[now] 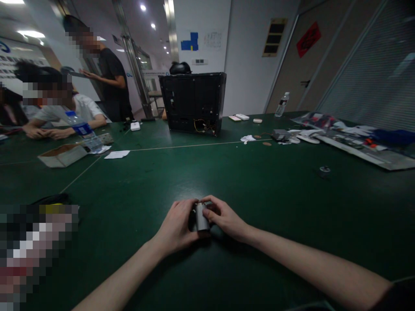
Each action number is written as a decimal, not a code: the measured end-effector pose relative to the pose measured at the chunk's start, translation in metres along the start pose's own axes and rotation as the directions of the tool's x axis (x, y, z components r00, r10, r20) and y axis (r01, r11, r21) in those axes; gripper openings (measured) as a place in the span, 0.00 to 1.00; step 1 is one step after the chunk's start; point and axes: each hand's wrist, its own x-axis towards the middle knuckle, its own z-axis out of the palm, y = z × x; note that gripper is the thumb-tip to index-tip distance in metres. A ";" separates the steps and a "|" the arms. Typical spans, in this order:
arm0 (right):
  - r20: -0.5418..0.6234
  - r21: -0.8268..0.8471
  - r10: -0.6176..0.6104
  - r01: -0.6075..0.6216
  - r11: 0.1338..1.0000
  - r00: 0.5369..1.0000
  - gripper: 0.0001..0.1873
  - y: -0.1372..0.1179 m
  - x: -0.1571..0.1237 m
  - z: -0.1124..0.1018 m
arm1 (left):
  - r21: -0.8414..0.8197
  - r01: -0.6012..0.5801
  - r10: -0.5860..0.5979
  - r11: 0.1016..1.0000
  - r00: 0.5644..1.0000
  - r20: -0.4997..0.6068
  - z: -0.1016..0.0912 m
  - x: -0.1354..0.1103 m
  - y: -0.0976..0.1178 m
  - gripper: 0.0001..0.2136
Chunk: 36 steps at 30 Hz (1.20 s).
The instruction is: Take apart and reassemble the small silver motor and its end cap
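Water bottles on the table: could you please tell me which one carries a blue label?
The left bottle, beside the cardboard box; the far right bottle near the door shows no blue.

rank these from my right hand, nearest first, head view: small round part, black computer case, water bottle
1. small round part, off to the right of the right hand, which grips the grey cylinder.
2. black computer case, straight ahead, farther back.
3. water bottle, farthest back, right of the case.

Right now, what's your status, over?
Left hand and right hand both grip grey cylinder. Green table beneath. Computer case far behind.
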 end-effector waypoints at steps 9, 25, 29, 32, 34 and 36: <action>0.058 0.032 -0.015 0.013 0.999 0.998 0.25 0.002 -0.001 -0.002 | 0.001 0.005 -0.005 1.000 1.000 -0.013 0.003 0.000 -0.002 0.30; 0.111 0.031 -0.032 0.029 0.999 0.993 0.29 0.004 -0.003 -0.003 | -0.009 0.009 -0.009 1.000 1.000 -0.012 0.003 -0.001 -0.003 0.29; 0.119 0.035 -0.037 0.033 0.999 0.992 0.29 0.003 -0.002 -0.003 | -0.015 0.010 -0.010 1.000 1.000 0.011 0.000 -0.001 0.000 0.29; 0.126 0.041 -0.054 0.049 0.998 0.991 0.28 0.003 -0.002 -0.003 | -0.018 0.020 -0.020 1.000 1.000 0.012 0.000 -0.001 0.001 0.28; 0.123 0.035 -0.054 0.050 0.998 0.991 0.28 0.002 -0.003 -0.002 | -0.020 0.013 -0.013 1.000 1.000 -0.002 0.001 -0.001 0.000 0.28; 0.103 0.020 -0.059 0.057 0.998 0.993 0.27 0.003 -0.003 -0.001 | -0.020 0.002 -0.002 1.000 1.000 -0.014 0.001 -0.001 -0.001 0.26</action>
